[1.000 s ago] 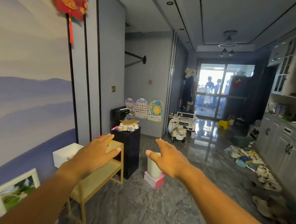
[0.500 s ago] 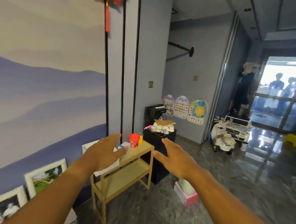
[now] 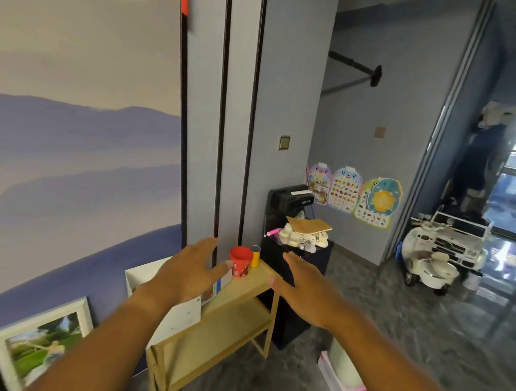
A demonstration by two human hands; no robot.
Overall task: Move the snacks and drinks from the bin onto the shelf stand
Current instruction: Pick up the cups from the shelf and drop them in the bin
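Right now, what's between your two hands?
In the head view, a red cup and a yellow can stand on the wooden shelf between the left hand and right hand.

Shelf stand [image 3: 238, 294]: pale wood, matt, unpainted. Red cup [image 3: 240, 260] at its 1 o'clock end: smooth printed paper or plastic, cannot tell which. Yellow can [image 3: 255, 256] beside it: smooth, slight sheen. Floor [image 3: 423, 341]: dark stone-look tile, glossy, reflective. Cabinet [image 3: 293, 288]: black, smooth. Ride-on scooter [image 3: 430, 266], 3 o'clock: glossy white plastic.
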